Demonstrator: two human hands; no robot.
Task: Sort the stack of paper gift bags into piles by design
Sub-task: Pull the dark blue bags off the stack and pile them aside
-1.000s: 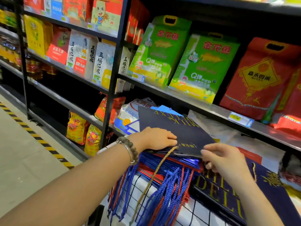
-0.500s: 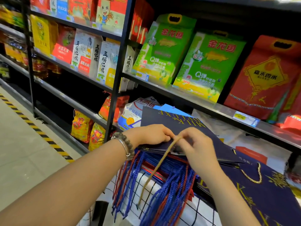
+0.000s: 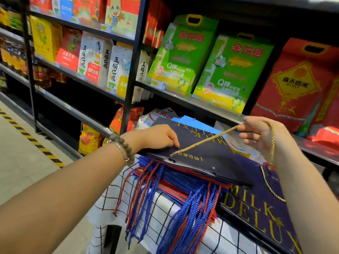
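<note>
A stack of flat paper gift bags (image 3: 185,182) lies on a checked cloth, with blue and red cord handles (image 3: 190,213) hanging over its front edge. On top is a navy bag with gold "MILK DELUXE" lettering (image 3: 207,153). My left hand (image 3: 157,137) presses down on that bag's left side with curled fingers. My right hand (image 3: 258,134) is raised at the right and pinches the bag's gold cord handle (image 3: 203,143), pulled taut. A second navy "MILK DELUXE" bag (image 3: 264,211) lies apart to the right with its own gold cord.
The white checked cloth (image 3: 165,217) covers the surface under the bags. Behind stand black metal shelves (image 3: 132,70) with green rice bags (image 3: 229,70), red rice bags (image 3: 297,85) and boxed goods. A tiled aisle with yellow-black tape (image 3: 42,149) runs at the left.
My right hand took hold of the gold cord at the top bag's front edge and pulled it up and to the right. My left hand stayed on the bag.
</note>
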